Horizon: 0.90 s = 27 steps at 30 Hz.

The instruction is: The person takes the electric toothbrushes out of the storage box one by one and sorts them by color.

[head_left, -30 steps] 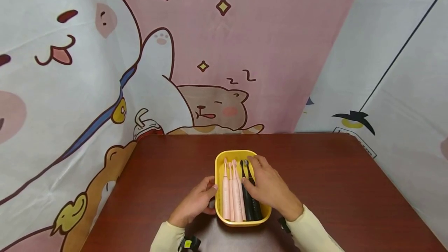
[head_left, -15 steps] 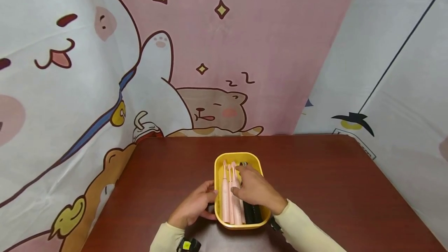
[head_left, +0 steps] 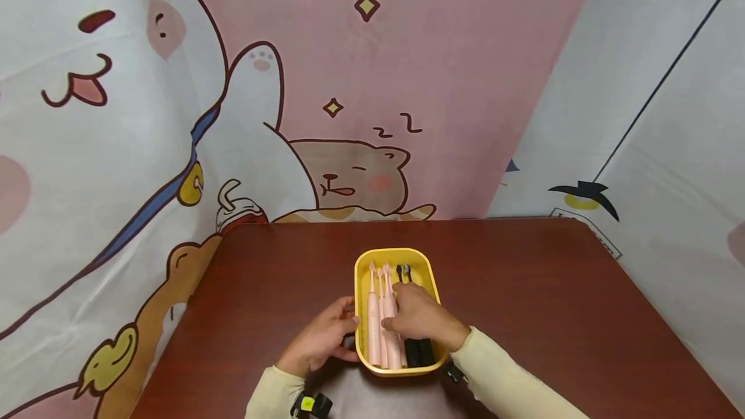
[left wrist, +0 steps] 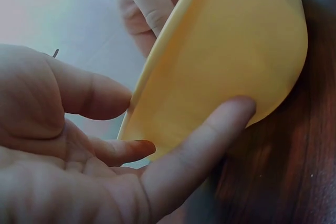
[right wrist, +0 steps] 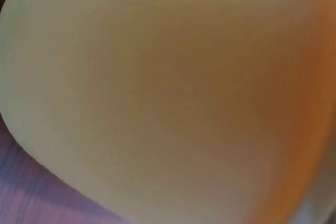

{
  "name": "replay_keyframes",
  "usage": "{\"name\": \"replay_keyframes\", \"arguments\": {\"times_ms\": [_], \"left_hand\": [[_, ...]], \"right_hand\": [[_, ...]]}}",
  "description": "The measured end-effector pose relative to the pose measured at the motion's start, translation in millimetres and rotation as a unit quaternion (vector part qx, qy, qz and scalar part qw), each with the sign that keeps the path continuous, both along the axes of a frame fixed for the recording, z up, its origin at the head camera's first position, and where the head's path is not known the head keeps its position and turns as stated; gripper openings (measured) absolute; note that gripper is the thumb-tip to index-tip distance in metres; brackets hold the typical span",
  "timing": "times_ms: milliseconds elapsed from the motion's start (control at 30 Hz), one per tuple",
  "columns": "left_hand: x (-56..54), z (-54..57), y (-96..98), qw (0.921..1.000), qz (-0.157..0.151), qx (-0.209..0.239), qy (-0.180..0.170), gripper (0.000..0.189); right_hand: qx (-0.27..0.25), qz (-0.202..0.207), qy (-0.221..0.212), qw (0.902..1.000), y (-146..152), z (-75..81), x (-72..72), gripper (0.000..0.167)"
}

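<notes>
At lower centre, the left hand (head_left: 319,337) loosely touches a yellow rounded plastic tray (head_left: 401,372); whether the right hand (head_left: 420,317) grips a slim pink toothbrush (head_left: 393,349), I cannot tell.

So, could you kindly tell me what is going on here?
A person is handling electric toothbrushes in a yellow tray on a dark reddish-brown table. The left hand touches the tray's side, while the right hand is over the toothbrushes, its fingertips by the pink toothbrushes; whether it grips one is unclear. The black toothbrushes lie to the right, partly hidden beneath that hand.
</notes>
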<state>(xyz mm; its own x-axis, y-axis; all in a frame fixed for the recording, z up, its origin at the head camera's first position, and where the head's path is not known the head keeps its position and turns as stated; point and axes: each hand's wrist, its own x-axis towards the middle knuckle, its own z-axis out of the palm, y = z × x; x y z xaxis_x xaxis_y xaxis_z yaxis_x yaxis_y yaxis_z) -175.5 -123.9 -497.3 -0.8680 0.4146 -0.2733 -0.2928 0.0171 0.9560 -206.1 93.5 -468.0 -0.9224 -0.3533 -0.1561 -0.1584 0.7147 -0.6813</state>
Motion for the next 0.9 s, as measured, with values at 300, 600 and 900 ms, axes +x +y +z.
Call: {"name": "replay_keyframes", "arguments": {"times_ms": [300,600,900], "left_hand": [[0.6,0.4,0.2,1.0000,0.002,0.002,0.001,0.051],[1.0,-0.3,0.3,1.0000,0.001,0.003,0.004,0.051],[0.8,-0.9,0.2,0.9999,-0.002,0.010,0.001,0.051]], "right_hand": [[0.021,-0.004,0.002,0.9998,-4.1,-4.0,-2.4,0.035],[0.008,-0.012,-0.017,0.9997,-4.7,-4.9,-0.8,0.033],[0.036,-0.010,0.014,0.9992,-8.7,-3.1,1.1,0.032]]}}
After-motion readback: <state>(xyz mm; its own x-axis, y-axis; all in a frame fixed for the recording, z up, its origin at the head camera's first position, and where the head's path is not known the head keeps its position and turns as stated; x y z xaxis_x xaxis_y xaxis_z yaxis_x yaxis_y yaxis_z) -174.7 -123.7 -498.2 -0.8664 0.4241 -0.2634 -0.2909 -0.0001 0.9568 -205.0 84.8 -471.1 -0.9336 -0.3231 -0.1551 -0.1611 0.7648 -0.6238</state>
